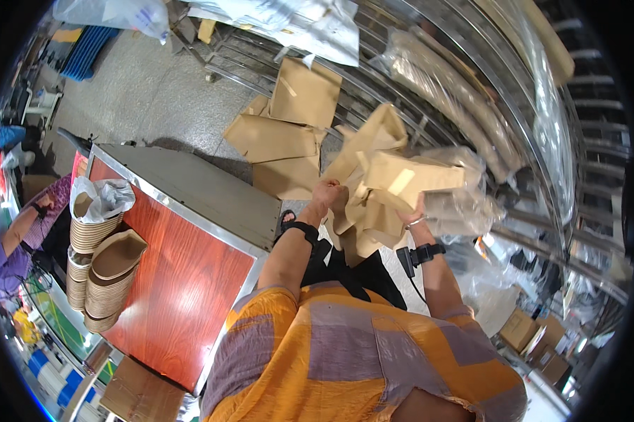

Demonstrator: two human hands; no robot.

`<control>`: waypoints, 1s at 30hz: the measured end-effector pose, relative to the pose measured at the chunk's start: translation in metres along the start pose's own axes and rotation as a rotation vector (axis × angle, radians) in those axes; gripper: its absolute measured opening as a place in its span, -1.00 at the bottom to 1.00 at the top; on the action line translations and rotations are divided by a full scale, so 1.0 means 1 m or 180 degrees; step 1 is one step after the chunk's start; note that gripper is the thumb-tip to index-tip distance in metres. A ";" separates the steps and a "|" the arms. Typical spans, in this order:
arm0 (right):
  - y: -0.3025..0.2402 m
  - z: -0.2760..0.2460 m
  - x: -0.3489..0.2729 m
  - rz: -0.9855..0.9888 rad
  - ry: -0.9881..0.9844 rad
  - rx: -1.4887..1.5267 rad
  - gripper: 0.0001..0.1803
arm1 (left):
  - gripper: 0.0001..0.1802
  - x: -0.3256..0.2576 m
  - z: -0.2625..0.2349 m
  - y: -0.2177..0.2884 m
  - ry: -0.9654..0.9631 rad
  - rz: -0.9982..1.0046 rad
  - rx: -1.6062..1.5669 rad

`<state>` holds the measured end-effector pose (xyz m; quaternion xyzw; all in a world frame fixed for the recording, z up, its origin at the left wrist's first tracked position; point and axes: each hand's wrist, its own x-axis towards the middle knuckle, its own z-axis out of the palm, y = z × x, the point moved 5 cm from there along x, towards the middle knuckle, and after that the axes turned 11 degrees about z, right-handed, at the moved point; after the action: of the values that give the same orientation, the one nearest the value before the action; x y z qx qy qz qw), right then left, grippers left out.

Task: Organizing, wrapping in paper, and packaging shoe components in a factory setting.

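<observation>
In front of me I hold a bundle of tan, stiff-looking sheet pieces (373, 165), crumpled and folded over one another; whether they are paper or cloth I cannot tell. My left hand (329, 197) is closed on the bundle's left side. On the right side, my right hand (412, 213) grips it from below, its fingers partly covered by a folded piece with a pale strip. Several similar flat tan pieces (289, 144) lie beyond my left hand, by the metal rack.
A red wood-grain table (169, 281) with a metal edge stands at left, carrying stacks of nested brown curved pieces (113, 281). A metal rack (471, 42) holds plastic-wrapped rolls (450, 91). Cardboard boxes (519, 329) sit at lower right. Another person (14, 243) is at far left.
</observation>
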<state>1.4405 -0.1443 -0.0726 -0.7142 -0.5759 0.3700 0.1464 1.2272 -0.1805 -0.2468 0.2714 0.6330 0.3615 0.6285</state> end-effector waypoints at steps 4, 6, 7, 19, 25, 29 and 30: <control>-0.012 0.048 0.073 -0.1362 -0.0094 -0.0613 -0.36 | -0.74 0.022 -0.018 0.011 0.0571 -0.0143 0.0445; -0.019 0.074 0.102 -0.1927 -0.0307 -0.0768 -0.33 | -0.67 0.037 -0.056 -0.030 0.1335 -0.0592 0.0481; -0.015 0.085 0.123 -0.1557 -0.0627 -0.0501 -0.37 | -0.67 0.048 -0.062 -0.038 0.1405 -0.0616 0.0419; 0.124 0.211 0.319 -0.0586 -0.1117 0.0284 -0.56 | -0.09 0.234 -0.213 -0.129 0.2207 -0.0247 0.1940; 0.177 0.293 0.425 0.0319 -0.1147 0.0599 -0.56 | 0.32 0.362 -0.294 -0.152 0.2023 0.0005 0.3144; 0.177 0.343 0.434 0.1144 -0.1579 0.1856 -0.54 | 0.46 0.393 -0.358 -0.172 0.2078 0.0041 0.3668; 0.182 0.347 0.442 0.1118 -0.1556 0.1833 -0.54 | 0.46 0.407 -0.359 -0.172 0.2085 0.0066 0.3633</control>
<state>1.3565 0.1390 -0.5841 -0.6226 -0.3361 0.6939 0.1338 0.8647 0.0009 -0.6470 0.4442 0.8812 0.0389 0.1572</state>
